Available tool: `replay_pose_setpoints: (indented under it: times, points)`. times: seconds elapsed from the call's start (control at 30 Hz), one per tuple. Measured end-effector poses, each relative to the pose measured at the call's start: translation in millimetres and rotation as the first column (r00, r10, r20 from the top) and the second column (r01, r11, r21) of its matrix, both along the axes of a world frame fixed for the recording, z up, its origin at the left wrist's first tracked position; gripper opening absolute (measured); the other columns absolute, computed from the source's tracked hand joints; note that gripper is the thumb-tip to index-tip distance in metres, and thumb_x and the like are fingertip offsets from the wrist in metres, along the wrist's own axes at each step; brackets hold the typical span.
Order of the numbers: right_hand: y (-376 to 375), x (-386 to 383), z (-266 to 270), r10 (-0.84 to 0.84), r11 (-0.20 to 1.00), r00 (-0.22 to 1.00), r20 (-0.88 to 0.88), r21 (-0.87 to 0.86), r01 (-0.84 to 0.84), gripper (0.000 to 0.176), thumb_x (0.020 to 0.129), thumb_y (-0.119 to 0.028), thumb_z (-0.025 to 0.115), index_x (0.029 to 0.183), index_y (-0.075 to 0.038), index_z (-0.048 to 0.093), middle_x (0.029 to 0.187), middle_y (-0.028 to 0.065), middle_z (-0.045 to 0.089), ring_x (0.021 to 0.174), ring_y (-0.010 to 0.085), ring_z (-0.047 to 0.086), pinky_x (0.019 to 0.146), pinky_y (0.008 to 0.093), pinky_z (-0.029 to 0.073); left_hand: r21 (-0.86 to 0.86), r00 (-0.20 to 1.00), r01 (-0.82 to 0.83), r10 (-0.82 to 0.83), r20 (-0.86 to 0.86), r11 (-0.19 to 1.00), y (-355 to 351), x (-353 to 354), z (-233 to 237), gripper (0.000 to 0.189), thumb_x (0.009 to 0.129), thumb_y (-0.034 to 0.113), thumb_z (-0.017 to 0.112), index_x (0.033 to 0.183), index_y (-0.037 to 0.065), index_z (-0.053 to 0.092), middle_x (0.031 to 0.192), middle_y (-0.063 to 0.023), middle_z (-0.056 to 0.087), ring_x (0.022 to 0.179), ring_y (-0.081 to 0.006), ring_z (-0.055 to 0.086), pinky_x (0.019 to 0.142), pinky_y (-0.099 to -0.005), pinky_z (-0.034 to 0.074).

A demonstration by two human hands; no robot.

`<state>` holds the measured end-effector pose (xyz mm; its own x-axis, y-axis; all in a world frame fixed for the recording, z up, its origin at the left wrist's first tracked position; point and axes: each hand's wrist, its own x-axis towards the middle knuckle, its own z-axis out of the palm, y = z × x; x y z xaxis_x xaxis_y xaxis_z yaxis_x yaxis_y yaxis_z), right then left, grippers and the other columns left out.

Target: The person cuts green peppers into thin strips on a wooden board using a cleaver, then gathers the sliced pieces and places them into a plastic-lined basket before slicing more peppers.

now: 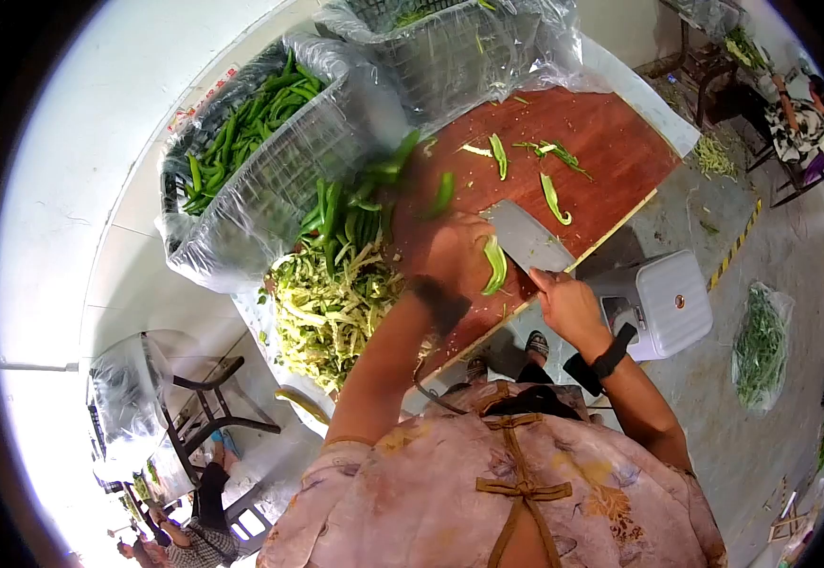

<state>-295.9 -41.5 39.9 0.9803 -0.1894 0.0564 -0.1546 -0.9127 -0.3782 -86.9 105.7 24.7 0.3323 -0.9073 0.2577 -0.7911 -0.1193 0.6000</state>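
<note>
My right hand (571, 308) is closed round the handle of a cleaver (528, 237), whose broad blade lies low over the red-brown board (611, 142). Motion smears my left hand (450, 251), so its fingers cannot be made out. Beside it, near the blade, is a split green pepper (494, 265) with its pale inside showing. A blurred green pepper (442, 194) is just beyond the left hand. Whole green peppers (331, 218) are piled to the left, above a heap of pale pepper cores (331, 312). Several pepper halves (552, 199) lie farther up the board.
A plastic-lined crate (279, 170) of green peppers stands at the back left, with another lined crate (469, 71) behind the board. A light grey bin (672, 303) stands right of the board. Other people (194, 540) sit at lower left and upper right.
</note>
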Motion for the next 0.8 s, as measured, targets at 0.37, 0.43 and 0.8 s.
replay_pose_setpoints:
  times: [0.37,0.43,0.8]
  points:
    - [-31,-63,2,-0.109,0.988,0.994,0.008,0.108,0.108,0.041,0.078,-0.008,0.062,0.118,-0.012,0.058,0.082,0.021,0.06,0.071,0.0399,0.059,0.063,0.0469,0.047,-0.093,0.982,-0.113,0.125,0.141,0.989,-11,1,-29,0.031,0.067,0.008,0.063,0.098,0.007,0.066,0.106,-0.0129,0.06,0.099,-0.0292,0.056,0.086,-0.0373,0.046]
    - [-32,-70,-1,-0.106,0.992,0.994,0.012,0.067,0.105,0.038,0.08,-0.013,0.059,0.118,-0.013,0.057,0.078,0.0217,0.059,0.064,0.0395,0.059,0.058,0.0479,0.047,-0.008,0.985,0.018,-0.016,0.173,1.0,-5,-1,-53,0.032,0.066,0.009,0.063,0.097,0.007,0.066,0.105,-0.0128,0.06,0.099,-0.0287,0.056,0.085,-0.0372,0.046]
    - [-22,-87,14,-0.112,0.987,0.994,0.019,0.116,0.109,0.038,0.078,-0.01,0.062,0.116,-0.011,0.059,0.08,0.0197,0.059,0.071,0.0389,0.058,0.062,0.046,0.047,0.265,0.785,-0.604,0.618,0.037,0.751,-5,-68,-45,0.032,0.082,0.021,0.058,0.11,0.005,0.052,0.076,-0.0214,0.062,0.067,-0.0383,0.061,0.057,-0.0471,0.047]
